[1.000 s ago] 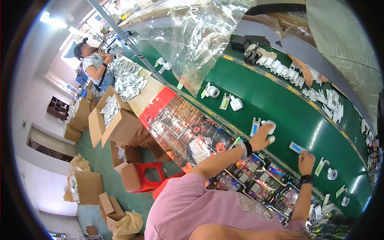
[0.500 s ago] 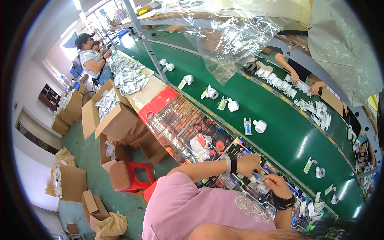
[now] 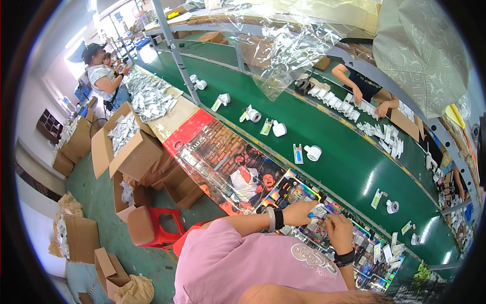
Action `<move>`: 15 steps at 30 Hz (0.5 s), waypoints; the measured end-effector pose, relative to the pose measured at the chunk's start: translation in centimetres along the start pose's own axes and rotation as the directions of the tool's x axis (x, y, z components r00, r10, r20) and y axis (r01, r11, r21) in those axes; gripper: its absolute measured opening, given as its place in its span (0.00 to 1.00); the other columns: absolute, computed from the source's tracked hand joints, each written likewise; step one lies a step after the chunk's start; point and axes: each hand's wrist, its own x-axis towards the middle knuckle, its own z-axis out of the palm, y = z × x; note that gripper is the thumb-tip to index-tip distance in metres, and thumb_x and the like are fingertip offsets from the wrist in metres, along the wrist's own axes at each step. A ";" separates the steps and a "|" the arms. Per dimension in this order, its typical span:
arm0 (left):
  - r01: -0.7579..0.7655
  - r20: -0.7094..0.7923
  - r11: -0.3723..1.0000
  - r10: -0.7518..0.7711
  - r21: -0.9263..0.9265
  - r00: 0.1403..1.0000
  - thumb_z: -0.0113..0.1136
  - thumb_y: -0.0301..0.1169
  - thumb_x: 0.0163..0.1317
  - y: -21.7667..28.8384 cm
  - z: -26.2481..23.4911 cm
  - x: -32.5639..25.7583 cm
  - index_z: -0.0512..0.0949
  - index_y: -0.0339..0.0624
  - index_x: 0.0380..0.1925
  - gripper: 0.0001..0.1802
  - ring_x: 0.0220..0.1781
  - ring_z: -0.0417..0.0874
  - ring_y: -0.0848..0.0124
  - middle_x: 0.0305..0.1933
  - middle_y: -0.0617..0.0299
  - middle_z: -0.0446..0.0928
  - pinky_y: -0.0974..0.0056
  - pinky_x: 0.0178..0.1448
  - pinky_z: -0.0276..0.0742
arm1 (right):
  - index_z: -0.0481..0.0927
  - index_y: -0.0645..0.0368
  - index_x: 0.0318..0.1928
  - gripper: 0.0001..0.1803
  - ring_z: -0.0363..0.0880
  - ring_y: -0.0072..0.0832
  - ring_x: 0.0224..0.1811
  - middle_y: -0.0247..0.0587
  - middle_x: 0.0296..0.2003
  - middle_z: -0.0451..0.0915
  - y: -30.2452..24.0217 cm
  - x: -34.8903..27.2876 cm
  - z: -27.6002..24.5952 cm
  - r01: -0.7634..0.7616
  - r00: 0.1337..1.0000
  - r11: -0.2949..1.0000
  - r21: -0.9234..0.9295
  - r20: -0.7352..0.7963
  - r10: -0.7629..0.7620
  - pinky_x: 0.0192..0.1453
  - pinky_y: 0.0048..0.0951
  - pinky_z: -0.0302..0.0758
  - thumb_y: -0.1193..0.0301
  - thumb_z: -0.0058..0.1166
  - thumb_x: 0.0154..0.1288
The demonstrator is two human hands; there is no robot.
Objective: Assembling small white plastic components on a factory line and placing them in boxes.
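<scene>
Over the side table by the belt, my left hand (image 3: 297, 213) is closed, its fingertips around a small white plastic piece (image 3: 319, 209) with a blue part on it. My right hand (image 3: 340, 234) meets that piece from the right, thumb and fingers bent together at its edge. What lies between the right fingertips is too small to make out. Under both hands is a dark, shiny patterned sheet (image 3: 289, 188). Close to my right forearm, several flat white plastic pieces (image 3: 389, 252) lie loosely.
A green conveyor belt (image 3: 349, 169) runs past, carrying spaced white round parts (image 3: 313, 152) beside flat packs (image 3: 298, 154). Across it, another person's hands (image 3: 383, 108) handle white parts. A red stool (image 3: 169, 223) and an open carton (image 3: 135, 157) stand at left. Clear plastic sheeting (image 3: 283, 50) hangs ahead.
The whole view has shifted, so everything sits further left. Between my hands, the white piece with its blue part has turned and shows more plainly. Both hands stay close together.
</scene>
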 end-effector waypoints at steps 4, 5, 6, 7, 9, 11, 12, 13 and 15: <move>-0.143 -0.141 0.978 0.122 -0.154 0.982 0.58 0.44 0.61 -0.2 1.1 0.3 0.66 0.36 0.48 0.25 0.20 0.78 0.59 0.22 0.52 0.75 0.58 0.25 0.74 | 0.81 0.56 0.36 0.07 0.75 0.37 0.30 0.38 0.29 0.78 0.5 0.3 0.9 -0.043 0.962 0.999 0.025 -0.267 0.048 0.39 0.35 0.68 0.74 0.59 0.55; 0.042 -0.025 0.862 -0.064 -0.504 0.998 0.54 0.44 0.64 1.3 0.1 0.8 0.65 0.36 0.48 0.23 0.18 0.77 0.63 0.22 0.55 0.74 0.61 0.22 0.73 | 0.81 0.58 0.36 0.07 0.73 0.35 0.28 0.38 0.28 0.76 0.5 0.3 1.2 -0.053 0.940 0.991 0.126 -0.328 0.092 0.37 0.34 0.66 0.74 0.59 0.55; 0.239 0.144 0.602 -0.202 -0.762 0.969 0.50 0.45 0.67 2.2 -0.5 1.0 0.65 0.37 0.48 0.22 0.16 0.75 0.68 0.21 0.59 0.72 0.65 0.19 0.72 | 0.81 0.58 0.36 0.07 0.73 0.35 0.28 0.38 0.28 0.76 0.4 0.3 1.3 -0.053 0.941 0.990 0.129 -0.324 0.093 0.37 0.34 0.66 0.74 0.59 0.55; 0.179 0.093 0.566 -0.177 -0.805 0.980 0.44 0.44 0.71 2.4 -0.4 1.3 0.65 0.38 0.48 0.19 0.13 0.73 0.74 0.21 0.62 0.70 0.71 0.15 0.70 | 0.81 0.58 0.36 0.07 0.72 0.35 0.28 0.38 0.27 0.76 0.2 0.3 1.3 -0.052 0.941 0.991 0.126 -0.327 0.091 0.36 0.34 0.66 0.75 0.59 0.55; 0.194 0.091 0.523 -0.216 -0.830 0.972 0.44 0.43 0.71 2.5 -0.3 1.4 0.65 0.38 0.48 0.19 0.13 0.73 0.73 0.21 0.62 0.71 0.70 0.15 0.70 | 0.81 0.59 0.36 0.07 0.72 0.34 0.27 0.38 0.27 0.76 -0.2 0.4 1.2 -0.036 0.944 0.990 0.135 -0.320 0.078 0.35 0.33 0.66 0.75 0.59 0.55; 0.241 0.131 0.466 -0.256 -0.851 0.958 0.45 0.42 0.70 3.3 -0.8 1.4 0.65 0.38 0.47 0.17 0.13 0.73 0.72 0.22 0.60 0.72 0.69 0.14 0.70 | 0.81 0.61 0.37 0.07 0.71 0.35 0.28 0.39 0.27 0.76 -0.5 0.6 1.0 0.028 0.920 0.998 0.051 -0.391 -0.005 0.36 0.33 0.66 0.76 0.58 0.57; 0.224 0.116 0.463 -0.250 -0.857 0.961 0.46 0.40 0.70 3.0 -0.3 1.6 0.65 0.38 0.46 0.16 0.12 0.73 0.72 0.23 0.59 0.72 0.68 0.14 0.69 | 0.81 0.61 0.37 0.07 0.71 0.35 0.28 0.39 0.27 0.76 -0.7 0.6 1.1 0.049 0.924 0.997 0.067 -0.383 -0.020 0.36 0.33 0.66 0.76 0.58 0.57; 0.222 0.119 0.469 -0.239 -0.855 0.964 0.46 0.40 0.70 2.9 -0.1 1.6 0.66 0.38 0.46 0.15 0.12 0.73 0.72 0.23 0.59 0.72 0.68 0.14 0.69 | 0.81 0.62 0.39 0.08 0.72 0.36 0.30 0.40 0.28 0.76 -0.8 0.4 1.2 0.025 0.912 0.995 0.092 -0.410 0.015 0.38 0.34 0.67 0.77 0.57 0.57; 0.228 0.125 0.443 -0.249 -0.867 0.960 0.47 0.38 0.69 3.4 0.6 1.6 0.66 0.37 0.44 0.14 0.12 0.72 0.72 0.23 0.60 0.72 0.68 0.13 0.68 | 0.80 0.64 0.43 0.10 0.74 0.38 0.37 0.43 0.33 0.78 -0.5 -0.5 1.5 -0.020 0.900 0.989 0.146 -0.428 0.081 0.44 0.35 0.70 0.78 0.54 0.61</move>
